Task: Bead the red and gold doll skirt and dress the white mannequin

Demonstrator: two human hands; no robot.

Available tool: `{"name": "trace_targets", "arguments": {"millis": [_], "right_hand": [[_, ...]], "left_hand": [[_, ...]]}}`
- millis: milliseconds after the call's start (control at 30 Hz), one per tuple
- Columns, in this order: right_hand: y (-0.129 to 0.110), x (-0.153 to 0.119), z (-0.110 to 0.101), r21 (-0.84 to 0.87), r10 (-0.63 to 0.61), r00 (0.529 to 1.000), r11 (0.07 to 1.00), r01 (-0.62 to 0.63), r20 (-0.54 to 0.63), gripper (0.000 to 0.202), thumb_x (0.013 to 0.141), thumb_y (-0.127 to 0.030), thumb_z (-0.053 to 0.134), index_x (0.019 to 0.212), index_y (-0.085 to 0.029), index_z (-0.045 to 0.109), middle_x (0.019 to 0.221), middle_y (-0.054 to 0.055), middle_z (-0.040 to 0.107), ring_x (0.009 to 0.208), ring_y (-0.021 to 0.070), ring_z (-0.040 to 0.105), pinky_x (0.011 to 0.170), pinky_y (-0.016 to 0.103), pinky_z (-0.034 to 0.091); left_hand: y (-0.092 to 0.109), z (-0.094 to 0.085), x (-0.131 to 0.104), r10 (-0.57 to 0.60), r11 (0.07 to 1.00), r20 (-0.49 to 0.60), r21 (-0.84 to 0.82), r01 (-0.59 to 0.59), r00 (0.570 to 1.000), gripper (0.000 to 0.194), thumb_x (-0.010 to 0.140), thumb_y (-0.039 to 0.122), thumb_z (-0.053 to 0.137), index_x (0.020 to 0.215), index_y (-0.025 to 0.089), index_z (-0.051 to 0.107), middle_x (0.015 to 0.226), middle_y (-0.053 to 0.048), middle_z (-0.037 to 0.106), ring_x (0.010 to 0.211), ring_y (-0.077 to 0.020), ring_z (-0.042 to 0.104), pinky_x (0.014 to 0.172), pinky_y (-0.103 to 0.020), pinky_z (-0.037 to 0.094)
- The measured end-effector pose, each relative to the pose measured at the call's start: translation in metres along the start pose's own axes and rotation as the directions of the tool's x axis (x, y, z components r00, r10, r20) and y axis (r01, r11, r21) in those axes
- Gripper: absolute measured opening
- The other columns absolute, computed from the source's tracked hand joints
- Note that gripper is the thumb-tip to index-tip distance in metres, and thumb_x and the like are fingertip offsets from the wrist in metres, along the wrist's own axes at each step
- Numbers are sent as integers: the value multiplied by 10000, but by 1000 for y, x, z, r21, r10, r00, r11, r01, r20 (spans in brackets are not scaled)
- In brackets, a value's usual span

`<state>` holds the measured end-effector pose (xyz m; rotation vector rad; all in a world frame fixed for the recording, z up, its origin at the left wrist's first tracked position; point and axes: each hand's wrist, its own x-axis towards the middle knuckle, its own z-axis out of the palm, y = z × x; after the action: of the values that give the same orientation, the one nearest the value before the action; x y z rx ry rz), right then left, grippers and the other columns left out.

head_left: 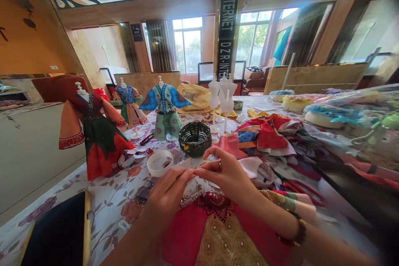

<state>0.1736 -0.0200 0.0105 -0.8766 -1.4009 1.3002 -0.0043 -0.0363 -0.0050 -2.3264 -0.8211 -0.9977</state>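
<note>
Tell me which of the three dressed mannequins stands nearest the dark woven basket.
The blue-sleeved mannequin with pale green bottoms, just left of the basket; the red-skirted mannequin and pink-skirted mannequin stand farther left.

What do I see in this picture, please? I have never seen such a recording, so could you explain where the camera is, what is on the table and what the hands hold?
There is no machine here: a person works with two bare hands. The single picture comes from a camera worn on the person's head, looking forward and down.

The left hand and the right hand meet at the fingertips. If something small is pinched there, it is too tiny to make out. Below them lies a red and gold garment.

On the flowered tablecloth are also a dark woven basket, a white ring-shaped band and, at the lower left, a dark-screened device. Farther back stand small dressed figures and bare white ones.
</note>
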Motion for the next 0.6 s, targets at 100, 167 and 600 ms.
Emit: {"name": "trace_targets", "arguments": {"millis": [100,167,600], "right_hand": [[2,1,0,7,-34,999,999,34,14,303,691,-305,725,833,-230,468,664,-36,676,616,121,627,529,226,417],[3,1,0,-5,-60,998,998,60,32,263,726,-331,690,846,-232,478,715,-13,694,693,147,658,600,265,460],[0,-3,6,-31,-45,998,998,46,49,265,781,-407,629,894,-233,464,757,9,726,807,180,689,713,314,493]], "left_hand": [[3,-1,7,-23,1000,-76,-19,22,997,244,944,164,381,1016,137,612,899,-45,697,853,-138,668,773,-256,574],[5,2,9,-84,996,-172,-46,78,981,183,918,175,456,951,155,635,855,-18,701,797,-122,673,762,-241,574],[7,5,11,-383,909,-212,-261,326,899,49,808,168,627,790,196,662,780,17,692,724,-109,658,675,-215,542]]}}
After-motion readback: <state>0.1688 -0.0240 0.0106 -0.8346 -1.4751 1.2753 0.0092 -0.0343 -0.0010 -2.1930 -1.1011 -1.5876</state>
